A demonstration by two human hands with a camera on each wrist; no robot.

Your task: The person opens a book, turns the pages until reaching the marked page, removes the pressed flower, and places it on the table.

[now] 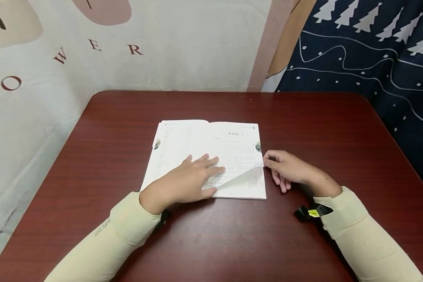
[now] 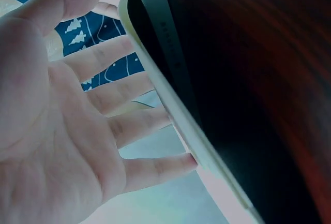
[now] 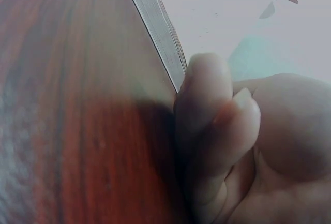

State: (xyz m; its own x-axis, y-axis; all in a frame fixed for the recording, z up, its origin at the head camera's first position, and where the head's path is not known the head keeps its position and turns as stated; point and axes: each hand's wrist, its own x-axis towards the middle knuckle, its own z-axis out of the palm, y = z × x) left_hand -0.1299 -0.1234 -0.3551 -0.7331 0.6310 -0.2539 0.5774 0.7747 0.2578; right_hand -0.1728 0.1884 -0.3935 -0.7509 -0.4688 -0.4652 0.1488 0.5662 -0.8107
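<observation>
An open book (image 1: 244,190) with printed white pages lies flat on the table. My left hand (image 1: 187,180) rests across its middle, fingers spread, the fingertips on the right-hand page (image 1: 237,150). In the left wrist view the straight fingers of that hand (image 2: 67,115) reach to the book's edge (image 2: 170,110). At the book's right edge, the thumb and index finger of my right hand (image 1: 289,166) pinch the side of the page, whose lower corner is raised in a slant. Its other fingers hang loosely curled beside the book. The right wrist view shows curled fingers (image 3: 222,115) against the page stack (image 3: 158,27).
The dark red wooden table (image 1: 127,105) extends around the book. Behind it hangs a pale cloth (image 1: 197,47) with letters, and at the right a navy cloth (image 1: 356,78) with white trees. A black wrist device (image 1: 303,214) sits below the right sleeve (image 1: 359,231).
</observation>
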